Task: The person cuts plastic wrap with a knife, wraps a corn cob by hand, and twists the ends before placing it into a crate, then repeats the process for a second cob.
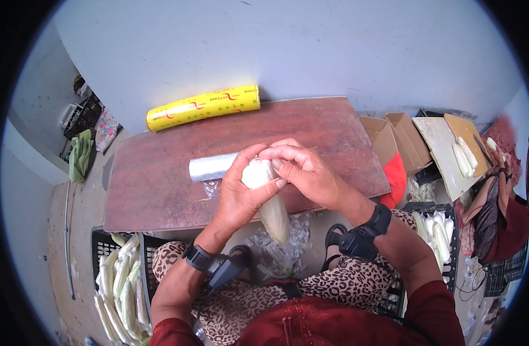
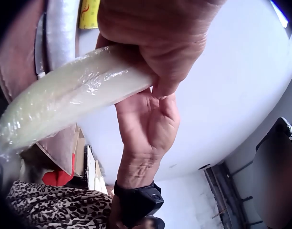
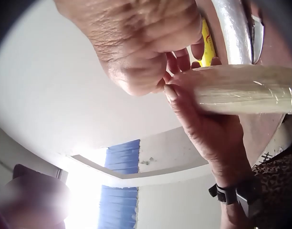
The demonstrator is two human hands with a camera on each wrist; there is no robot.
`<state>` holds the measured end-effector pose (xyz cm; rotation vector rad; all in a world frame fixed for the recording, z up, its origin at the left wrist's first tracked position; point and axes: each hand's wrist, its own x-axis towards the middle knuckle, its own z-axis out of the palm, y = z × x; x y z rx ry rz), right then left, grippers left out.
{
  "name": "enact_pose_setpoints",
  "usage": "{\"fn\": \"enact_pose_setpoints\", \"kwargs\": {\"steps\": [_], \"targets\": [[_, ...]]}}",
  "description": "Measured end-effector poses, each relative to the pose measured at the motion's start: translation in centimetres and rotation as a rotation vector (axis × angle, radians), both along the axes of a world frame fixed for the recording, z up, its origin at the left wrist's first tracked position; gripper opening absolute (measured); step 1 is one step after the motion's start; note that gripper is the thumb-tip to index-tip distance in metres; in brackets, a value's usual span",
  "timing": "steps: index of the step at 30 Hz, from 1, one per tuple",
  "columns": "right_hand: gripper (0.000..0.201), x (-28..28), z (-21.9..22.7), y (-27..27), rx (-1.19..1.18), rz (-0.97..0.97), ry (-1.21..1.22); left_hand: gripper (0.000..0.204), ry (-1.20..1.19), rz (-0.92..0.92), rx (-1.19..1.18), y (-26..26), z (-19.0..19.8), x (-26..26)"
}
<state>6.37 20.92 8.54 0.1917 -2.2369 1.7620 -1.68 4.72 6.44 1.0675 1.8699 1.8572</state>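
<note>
A long pale vegetable (image 1: 274, 216) wrapped in clear plastic film is held up over the table's front edge, its narrower end pointing down toward the lap. My left hand (image 1: 235, 196) grips its thick end, with the thumb across the near side and the fingers around the far side. At the top of that end, my right hand (image 1: 313, 176) pinches the film with thumb and fingertips. In the left wrist view the shiny wrap (image 2: 74, 95) shows creases along the vegetable. A roll of film (image 1: 209, 167) lies on the table just behind the left hand.
On the reddish-brown table (image 1: 155, 196), a yellow printed roll (image 1: 204, 108) lies along the back. A knife (image 3: 257, 40) rests beside the film roll. Crates of wrapped vegetables (image 1: 123, 288) stand at both sides. Cardboard boxes (image 1: 394, 138) and another person (image 1: 501, 213) are to the right.
</note>
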Motion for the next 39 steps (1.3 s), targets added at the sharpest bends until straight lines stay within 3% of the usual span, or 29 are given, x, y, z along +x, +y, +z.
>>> {"fn": "enact_pose_setpoints", "kwargs": {"steps": [2, 5, 8, 9, 12, 13, 17, 20, 22, 26, 30, 33, 36, 39], "targets": [[0.031, 0.1, -0.1, -0.3, -0.481, 0.094, -0.2, 0.06, 0.022, 0.023, 0.006, 0.3, 0.4, 0.2], [0.036, 0.2, -0.1, 0.5, -0.658, 0.013, -0.217, 0.051, 0.04, 0.081, -0.008, 0.3, 0.8, 0.4], [0.037, 0.2, 0.0, 1.3, -0.482, -0.132, -0.276, 0.046, -0.185, 0.123, 0.091, 0.1, 0.2, -0.5], [0.049, 0.3, -0.2, 1.1, -0.424, -0.112, -0.272, 0.044, -0.206, 0.159, 0.109, 0.1, 0.2, -0.9], [0.059, 0.3, -1.9, 0.4, -0.22, -0.03, -0.264, 0.039, -0.403, 0.194, 0.272, -0.1, 0.7, -1.7], [0.075, 0.4, -2.2, 0.5, -0.164, 0.051, -0.292, 0.037, -0.451, 0.191, 0.296, -0.3, 0.3, -2.5], [0.091, 0.5, -3.0, -0.5, -0.025, 0.166, -0.397, 0.035, -0.523, 0.178, 0.369, -0.9, 1.1, -3.0], [0.076, 0.8, -2.7, -1.3, 0.083, 0.215, -0.388, 0.033, -0.528, 0.196, 0.354, -1.0, 0.5, -3.5], [0.062, 1.0, -2.6, -1.9, 0.002, 0.214, -0.375, 0.03, -0.54, 0.182, 0.312, -1.2, 0.3, -3.6], [0.058, 1.2, -2.5, -1.6, -0.006, 0.243, -0.445, 0.028, -0.554, 0.152, 0.254, -1.1, 0.2, -3.7], [0.057, 1.4, -2.7, -0.9, -0.006, 0.246, -0.472, 0.024, -0.42, 0.241, 0.106, -1.3, -0.8, -4.2], [0.053, 1.8, -3.1, -0.5, 0.02, 0.252, -0.46, 0.024, -0.168, 0.313, -0.082, -1.7, -1.1, -4.1], [0.049, 2.1, -2.7, -0.2, 0.03, 0.235, -0.447, 0.027, -0.028, 0.273, -0.147, -1.8, -1.2, -4.1], [0.045, 2.0, -3.2, 0.0, 0.19, 0.227, -0.406, 0.032, 0.027, 0.197, -0.184, -2.1, -0.9, -4.1]]}}
